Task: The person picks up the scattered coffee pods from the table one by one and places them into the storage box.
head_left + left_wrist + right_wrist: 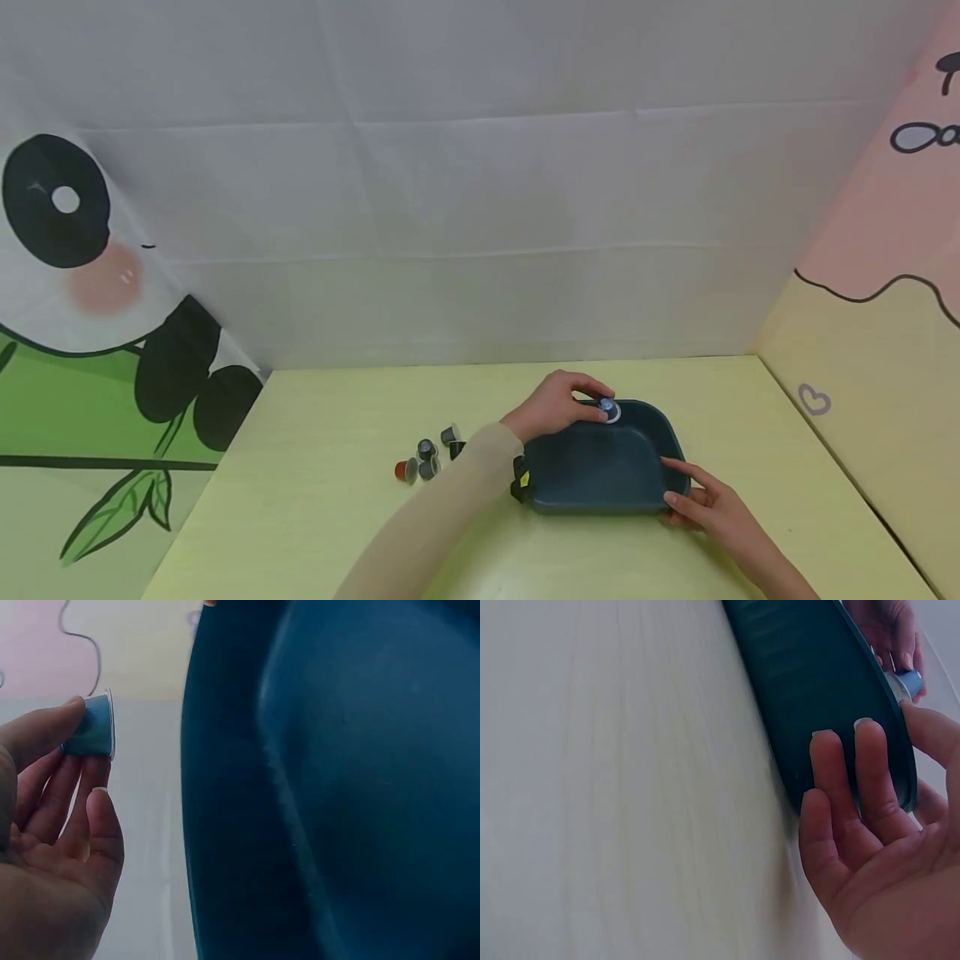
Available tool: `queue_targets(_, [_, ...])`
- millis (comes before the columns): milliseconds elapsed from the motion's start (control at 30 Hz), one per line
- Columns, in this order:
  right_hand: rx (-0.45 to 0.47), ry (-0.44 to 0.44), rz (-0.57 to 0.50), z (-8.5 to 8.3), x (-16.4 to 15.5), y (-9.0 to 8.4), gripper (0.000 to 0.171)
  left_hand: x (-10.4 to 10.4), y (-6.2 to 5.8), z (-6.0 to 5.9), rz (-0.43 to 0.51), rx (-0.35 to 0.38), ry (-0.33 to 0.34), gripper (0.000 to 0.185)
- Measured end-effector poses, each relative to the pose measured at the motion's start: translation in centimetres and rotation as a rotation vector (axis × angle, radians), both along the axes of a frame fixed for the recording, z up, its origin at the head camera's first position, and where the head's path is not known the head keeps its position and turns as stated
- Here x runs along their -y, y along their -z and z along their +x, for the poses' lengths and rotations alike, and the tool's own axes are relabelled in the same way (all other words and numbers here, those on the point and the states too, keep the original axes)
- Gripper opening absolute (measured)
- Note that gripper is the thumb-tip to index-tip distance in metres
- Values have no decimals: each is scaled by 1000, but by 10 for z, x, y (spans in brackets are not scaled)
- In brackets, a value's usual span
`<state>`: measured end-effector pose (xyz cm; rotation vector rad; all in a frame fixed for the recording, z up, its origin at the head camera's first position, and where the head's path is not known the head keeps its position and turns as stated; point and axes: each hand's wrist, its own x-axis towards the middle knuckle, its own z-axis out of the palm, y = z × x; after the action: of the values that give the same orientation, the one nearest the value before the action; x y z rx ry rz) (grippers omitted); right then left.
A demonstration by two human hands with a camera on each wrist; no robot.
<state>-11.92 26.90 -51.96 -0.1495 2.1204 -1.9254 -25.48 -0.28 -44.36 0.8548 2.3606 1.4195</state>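
A blue coffee capsule is pinched in the left hand over the dark teal tray's twelve-o'clock rim. The right hand, fingers straight, steadies the four-o'clock corner. A loosened pinch could drop the capsule outside. Spare capsules lie at nine o'clock.

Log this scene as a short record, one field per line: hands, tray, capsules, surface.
left hand: pinches a blue coffee capsule over the tray's far rim
right hand: straight fingers rest against the tray's near right corner
tray: dark teal, rounded, nothing seen lying inside
loose capsules: small cluster left of the tray, one red
surface: pale yellow table
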Motion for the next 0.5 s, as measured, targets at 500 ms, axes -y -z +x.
queue_targets(500, [21, 7, 30, -2, 0, 1, 50, -36, 15, -8, -256, -121, 129, 29])
